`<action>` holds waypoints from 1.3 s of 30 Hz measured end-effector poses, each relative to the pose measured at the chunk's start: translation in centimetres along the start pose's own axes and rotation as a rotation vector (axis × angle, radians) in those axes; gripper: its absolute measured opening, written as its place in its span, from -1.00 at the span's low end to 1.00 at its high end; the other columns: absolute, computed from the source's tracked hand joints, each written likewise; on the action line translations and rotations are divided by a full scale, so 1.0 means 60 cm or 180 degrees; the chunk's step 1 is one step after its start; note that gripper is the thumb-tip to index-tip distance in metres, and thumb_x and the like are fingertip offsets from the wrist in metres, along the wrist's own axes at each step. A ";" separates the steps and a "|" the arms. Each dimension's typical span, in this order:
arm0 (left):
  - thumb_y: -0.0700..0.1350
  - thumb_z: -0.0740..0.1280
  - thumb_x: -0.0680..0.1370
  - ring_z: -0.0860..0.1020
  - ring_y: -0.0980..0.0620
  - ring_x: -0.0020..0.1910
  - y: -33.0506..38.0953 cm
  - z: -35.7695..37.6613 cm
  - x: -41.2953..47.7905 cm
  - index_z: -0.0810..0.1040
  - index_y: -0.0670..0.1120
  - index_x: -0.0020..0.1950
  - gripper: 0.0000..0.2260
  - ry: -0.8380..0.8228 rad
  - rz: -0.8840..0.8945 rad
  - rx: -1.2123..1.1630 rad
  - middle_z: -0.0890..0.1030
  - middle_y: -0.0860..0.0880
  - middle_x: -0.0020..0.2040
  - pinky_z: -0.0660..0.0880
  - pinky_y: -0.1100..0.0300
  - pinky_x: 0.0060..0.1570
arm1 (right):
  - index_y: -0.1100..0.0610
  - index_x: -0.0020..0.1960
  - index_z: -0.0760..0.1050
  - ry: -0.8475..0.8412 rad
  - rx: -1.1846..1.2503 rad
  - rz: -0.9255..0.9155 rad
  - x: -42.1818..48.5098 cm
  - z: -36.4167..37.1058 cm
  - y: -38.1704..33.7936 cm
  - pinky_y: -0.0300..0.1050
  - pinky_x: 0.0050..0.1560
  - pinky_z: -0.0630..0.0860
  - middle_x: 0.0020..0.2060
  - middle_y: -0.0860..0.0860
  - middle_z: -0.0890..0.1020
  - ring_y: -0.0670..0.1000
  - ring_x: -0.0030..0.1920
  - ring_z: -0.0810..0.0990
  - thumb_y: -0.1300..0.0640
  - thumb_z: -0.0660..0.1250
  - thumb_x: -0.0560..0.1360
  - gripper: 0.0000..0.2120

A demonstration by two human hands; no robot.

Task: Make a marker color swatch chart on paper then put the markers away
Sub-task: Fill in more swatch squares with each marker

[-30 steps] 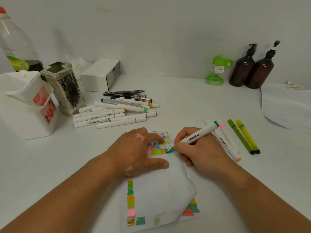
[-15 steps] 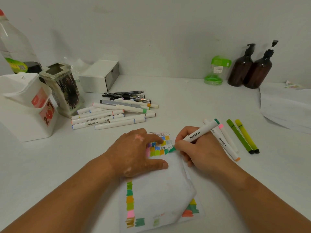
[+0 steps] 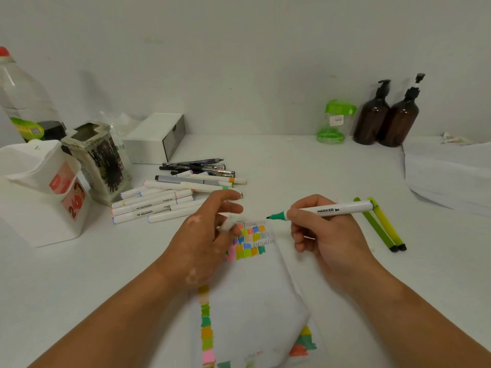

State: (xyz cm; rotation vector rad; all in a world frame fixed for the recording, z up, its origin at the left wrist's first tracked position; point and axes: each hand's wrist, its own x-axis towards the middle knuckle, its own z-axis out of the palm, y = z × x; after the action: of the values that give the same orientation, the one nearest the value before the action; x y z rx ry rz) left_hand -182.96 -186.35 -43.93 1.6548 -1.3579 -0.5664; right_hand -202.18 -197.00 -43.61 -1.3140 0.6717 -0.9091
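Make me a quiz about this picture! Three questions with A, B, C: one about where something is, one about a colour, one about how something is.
1. Where are the brown bottles?
A on the floor
B on a chair
C by the wall, back right

2. What colour is the tip of the marker in the right hand?
A red
B green
C blue

3. How is that tip?
A bare
B capped
C snapped off

Answers: C, they stand against the wall at the back right; B, the tip is green; A, no cap covers it.
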 end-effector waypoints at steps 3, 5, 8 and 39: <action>-0.35 0.43 0.51 0.69 0.17 -0.01 0.000 -0.001 0.002 0.51 0.14 0.18 -0.57 0.0050 -0.0273 -0.0645 0.65 0.20 0.13 0.61 0.32 -0.12 | 0.06 -0.23 0.65 -0.0105 0.0354 0.0073 -0.001 -0.003 -0.006 -0.15 -0.46 0.49 -0.39 0.12 0.59 0.03 -0.43 0.53 0.19 0.41 0.36 -0.94; -0.32 0.50 0.45 0.70 0.15 -0.03 -0.001 -0.003 0.004 0.62 0.02 0.06 -0.70 0.0108 -0.0355 -0.0802 0.69 0.17 0.09 0.59 0.36 -0.14 | 0.07 -0.24 0.62 -0.0164 0.0398 0.0066 -0.002 -0.004 -0.008 -0.14 -0.47 0.48 -0.39 0.14 0.59 0.04 -0.44 0.52 0.21 0.38 0.37 -0.92; -0.09 0.53 0.40 0.69 0.23 -0.06 0.003 -0.002 0.002 0.69 0.11 -0.01 -0.81 0.0172 -0.0303 -0.0550 0.72 0.23 -0.05 0.54 0.45 -0.14 | 0.07 -0.25 0.60 -0.0244 0.0307 -0.0007 -0.005 -0.003 -0.010 -0.15 -0.46 0.47 -0.38 0.15 0.60 0.04 -0.44 0.53 0.21 0.38 0.38 -0.92; -0.05 0.40 0.46 0.72 -0.08 -0.22 0.020 0.011 -0.013 0.69 -0.02 -0.04 -0.87 -0.0136 0.0138 -0.1296 0.73 -0.11 -0.19 0.62 0.22 -0.20 | 0.04 -0.10 0.68 -0.0759 -0.0038 -0.0123 -0.019 0.006 -0.007 -0.13 -0.26 0.60 -0.24 0.18 0.72 0.06 -0.28 0.67 0.16 0.48 0.44 -0.94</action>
State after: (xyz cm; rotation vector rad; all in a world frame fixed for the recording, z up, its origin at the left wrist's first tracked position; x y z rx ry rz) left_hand -184.34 -185.83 -43.40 1.2867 -1.2096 -0.7979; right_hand -202.51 -195.86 -43.24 -1.4233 0.4683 -0.7648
